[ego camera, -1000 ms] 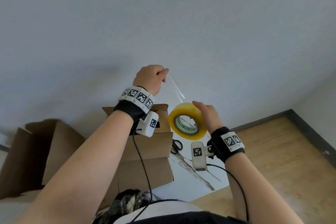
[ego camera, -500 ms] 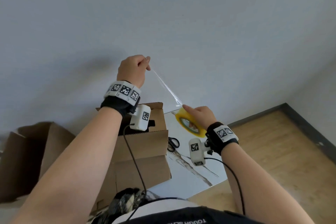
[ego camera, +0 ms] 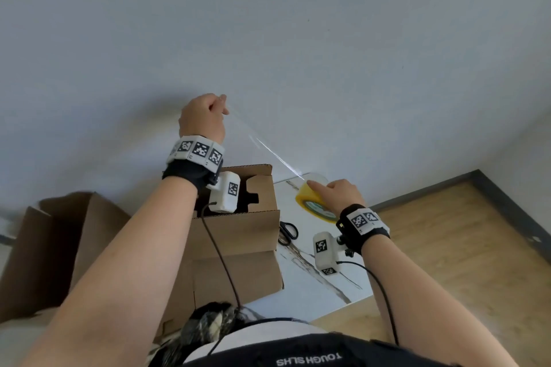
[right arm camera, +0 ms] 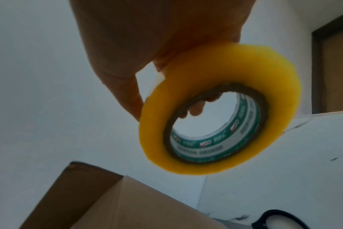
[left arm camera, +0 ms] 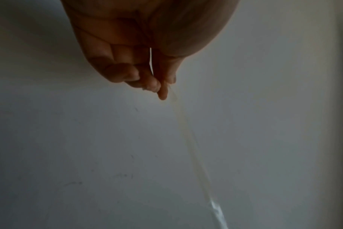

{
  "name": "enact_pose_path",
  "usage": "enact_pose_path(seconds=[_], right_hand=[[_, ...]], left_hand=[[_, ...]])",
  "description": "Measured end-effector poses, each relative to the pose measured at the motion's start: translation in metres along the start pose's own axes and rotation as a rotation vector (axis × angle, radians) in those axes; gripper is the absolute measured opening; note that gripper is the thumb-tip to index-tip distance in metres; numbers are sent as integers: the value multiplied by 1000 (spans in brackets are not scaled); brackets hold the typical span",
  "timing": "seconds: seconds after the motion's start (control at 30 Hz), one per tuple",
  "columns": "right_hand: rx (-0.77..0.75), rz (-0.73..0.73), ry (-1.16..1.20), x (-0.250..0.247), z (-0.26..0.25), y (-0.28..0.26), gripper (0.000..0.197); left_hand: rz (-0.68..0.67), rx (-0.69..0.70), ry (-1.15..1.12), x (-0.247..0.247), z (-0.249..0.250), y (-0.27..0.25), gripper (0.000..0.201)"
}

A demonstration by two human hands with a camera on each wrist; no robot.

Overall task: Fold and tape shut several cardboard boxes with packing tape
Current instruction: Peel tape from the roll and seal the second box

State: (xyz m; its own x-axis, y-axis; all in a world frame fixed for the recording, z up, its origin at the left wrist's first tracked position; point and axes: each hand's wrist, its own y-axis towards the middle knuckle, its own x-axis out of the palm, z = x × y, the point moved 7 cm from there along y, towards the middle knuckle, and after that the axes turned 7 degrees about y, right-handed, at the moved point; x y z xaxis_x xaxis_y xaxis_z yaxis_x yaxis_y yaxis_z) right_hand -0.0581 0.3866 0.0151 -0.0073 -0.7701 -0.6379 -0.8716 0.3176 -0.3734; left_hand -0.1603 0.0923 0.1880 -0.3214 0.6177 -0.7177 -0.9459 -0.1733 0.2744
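My right hand [ego camera: 334, 192] grips a yellow roll of packing tape [ego camera: 313, 202] over the white marble table [ego camera: 301, 283]; in the right wrist view the tape roll [right arm camera: 221, 108] shows a green-printed core with fingertips inside it. A clear tape strip [ego camera: 268, 152] runs taut up and left from the roll. My left hand [ego camera: 205, 116] is raised against the wall and pinches the strip's free end; the left wrist view shows the tape strip [left arm camera: 188, 139] leaving the pinching fingertips [left arm camera: 162, 91]. Below my left wrist stands an open cardboard box [ego camera: 238, 235].
Black-handled scissors [ego camera: 287, 232] lie on the table between the box and the roll. A second brown cardboard box [ego camera: 53, 247] stands at the far left. A grey wall is close behind; wooden floor [ego camera: 462, 247] lies to the right of the table.
My left hand has pulled up and to the left while the right hand lowered the roll and tipped it flatter, so the drawn-out strip is much longer.
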Motion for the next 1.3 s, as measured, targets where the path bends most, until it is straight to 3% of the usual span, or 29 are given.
enact_pose_path(seconds=[0.07, 0.13, 0.3, 0.57, 0.7, 0.8, 0.97, 1.1, 1.3], right_hand=[[-27, -22, 151, 0, -2, 0, 50], [-30, -1, 162, 2, -4, -2, 58], [55, 22, -392, 17, 6, -3, 86], [36, -66, -178, 32, 21, 3, 69], [65, -25, -410, 37, 22, -1, 72], [51, -11, -416, 36, 18, 3, 70], [55, -54, -419, 51, 28, 6, 63], [76, -110, -455, 69, 42, 2, 55], [179, -63, -372, 64, 67, 2, 48]], left_hand=[[21, -23, -11, -9, -8, 4, 41], [51, -12, -25, -19, -7, 8, 40], [99, 77, -63, -18, 19, -2, 41], [141, -44, -81, -32, -20, 4, 41], [135, -89, -99, -22, -27, -9, 41], [149, -150, -123, -24, -39, -9, 41], [90, -13, -191, -20, -18, -7, 39], [70, -3, -217, -8, -4, -8, 40], [-70, 115, -196, 25, 28, -24, 35]])
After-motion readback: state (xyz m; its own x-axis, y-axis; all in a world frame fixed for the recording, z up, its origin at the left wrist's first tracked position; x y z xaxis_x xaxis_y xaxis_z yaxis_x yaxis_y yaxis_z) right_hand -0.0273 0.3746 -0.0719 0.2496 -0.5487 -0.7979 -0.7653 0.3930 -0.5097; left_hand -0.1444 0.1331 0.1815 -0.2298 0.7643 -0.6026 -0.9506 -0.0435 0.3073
